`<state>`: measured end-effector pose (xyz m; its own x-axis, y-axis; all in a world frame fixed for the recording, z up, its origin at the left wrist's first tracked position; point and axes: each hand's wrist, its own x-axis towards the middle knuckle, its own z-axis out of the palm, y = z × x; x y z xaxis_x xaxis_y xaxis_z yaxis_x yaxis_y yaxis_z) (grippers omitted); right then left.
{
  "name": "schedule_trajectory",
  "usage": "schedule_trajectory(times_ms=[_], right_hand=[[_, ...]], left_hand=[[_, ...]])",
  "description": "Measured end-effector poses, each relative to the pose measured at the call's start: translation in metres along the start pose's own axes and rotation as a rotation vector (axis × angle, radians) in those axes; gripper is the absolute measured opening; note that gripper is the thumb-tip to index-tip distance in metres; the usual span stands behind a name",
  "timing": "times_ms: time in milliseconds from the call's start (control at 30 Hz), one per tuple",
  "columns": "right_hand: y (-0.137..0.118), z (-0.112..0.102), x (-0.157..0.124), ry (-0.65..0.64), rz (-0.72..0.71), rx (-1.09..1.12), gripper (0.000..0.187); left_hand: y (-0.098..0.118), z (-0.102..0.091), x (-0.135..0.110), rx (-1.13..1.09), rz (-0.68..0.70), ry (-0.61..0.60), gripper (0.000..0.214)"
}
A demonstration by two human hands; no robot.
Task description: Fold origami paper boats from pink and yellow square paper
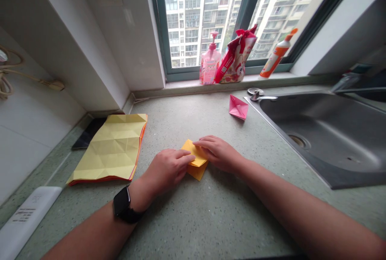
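Observation:
A small yellow sheet of origami paper, folded into a layered square with a flap toward me, lies on the counter between my hands. My left hand grips its left edge, fingertips pressed on the top layer and other fingers curled out of sight. On the upper right side, my right hand has its fingers closed over the paper's edge. Farther back, a folded pink origami piece stands apart from both hands. To the left lies a creased pale yellow stack of paper, with orange and red sheets showing underneath.
A steel sink is set into the counter on the right, with a tap handle at its corner. Along the windowsill stand a pink pump bottle, a red bag and an orange-white bottle. A white object lies front left.

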<state>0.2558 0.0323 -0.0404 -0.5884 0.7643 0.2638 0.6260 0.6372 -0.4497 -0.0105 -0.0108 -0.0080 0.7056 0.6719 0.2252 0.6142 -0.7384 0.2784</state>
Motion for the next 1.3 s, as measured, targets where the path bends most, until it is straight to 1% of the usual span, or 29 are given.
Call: schedule_trajectory(times_ms=[100, 200, 300, 367, 533, 633, 900, 1067, 1300], right_hand=[[-0.003, -0.008, 0.000, -0.013, 0.007, 0.055, 0.039], [-0.008, -0.017, -0.001, -0.044, -0.089, 0.113, 0.036], [-0.012, -0.018, -0.002, -0.062, -0.167, 0.115, 0.030], [-0.013, -0.015, -0.002, -0.055, -0.165, 0.087, 0.025], [-0.011, -0.009, -0.003, -0.037, -0.172, 0.059, 0.027], [-0.011, -0.009, -0.004, -0.012, -0.195, 0.047, 0.025], [-0.013, -0.010, -0.003, -0.026, -0.198, 0.063, 0.026], [-0.012, -0.010, -0.003, -0.051, -0.159, 0.059, 0.030], [-0.012, -0.011, -0.002, -0.059, -0.108, 0.054, 0.029]], left_hand=[[0.001, 0.000, 0.000, 0.001, -0.034, 0.026, 0.022], [-0.001, 0.000, -0.001, -0.047, -0.075, 0.075, 0.023], [-0.002, -0.001, -0.001, -0.091, -0.116, 0.082, 0.024], [-0.002, -0.002, -0.001, -0.107, -0.139, 0.076, 0.024], [-0.002, 0.000, -0.001, -0.141, -0.171, 0.090, 0.023], [-0.002, 0.000, -0.001, -0.158, -0.185, 0.092, 0.023], [0.001, -0.004, 0.003, -0.208, -0.241, 0.057, 0.022], [0.001, -0.004, 0.003, -0.210, -0.267, 0.053, 0.021], [-0.002, -0.004, 0.005, -0.211, -0.290, 0.044, 0.025]])
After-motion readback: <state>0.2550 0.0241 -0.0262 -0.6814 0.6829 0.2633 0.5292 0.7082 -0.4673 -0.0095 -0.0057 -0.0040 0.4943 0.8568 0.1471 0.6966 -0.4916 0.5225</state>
